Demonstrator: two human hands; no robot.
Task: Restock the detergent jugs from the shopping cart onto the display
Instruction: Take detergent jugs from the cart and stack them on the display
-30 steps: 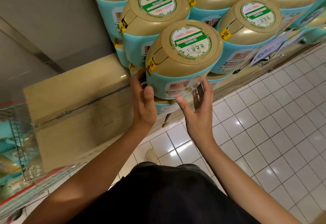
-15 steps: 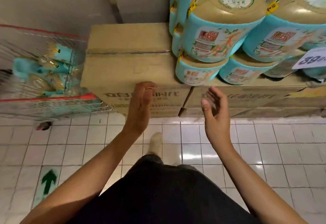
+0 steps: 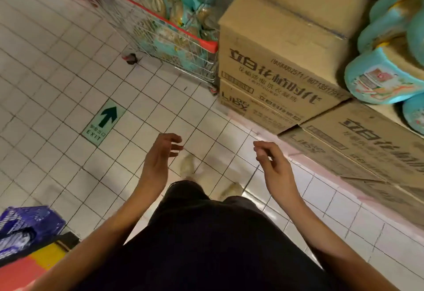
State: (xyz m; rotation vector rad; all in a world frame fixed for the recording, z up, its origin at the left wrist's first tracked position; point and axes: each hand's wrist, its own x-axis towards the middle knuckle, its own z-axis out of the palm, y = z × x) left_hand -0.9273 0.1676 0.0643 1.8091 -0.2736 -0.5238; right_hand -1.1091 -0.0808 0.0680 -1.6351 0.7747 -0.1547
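Observation:
Teal detergent jugs with tan tops [image 3: 387, 77] are stacked on the display of cardboard boxes [image 3: 282, 66] at the right. More of the same jugs [image 3: 174, 15] lie in the wire shopping cart [image 3: 206, 45] with a red rim at the top centre. My left hand [image 3: 160, 155] and my right hand [image 3: 273, 164] hover empty over the floor, fingers loosely curled, well below the cart and left of the boxes.
White tiled floor [image 3: 68, 73] carries a green exit arrow sticker [image 3: 104, 122]. A purple package [image 3: 25, 226] sits on a red and yellow surface at the bottom left. Low cardboard boxes [image 3: 358, 148] line the right side. My shoes [image 3: 190, 167] show between my hands.
My hands left the stacked jug and dropped away from the display. My view has swung left, so the cart now sits ahead and the display lies to the right.

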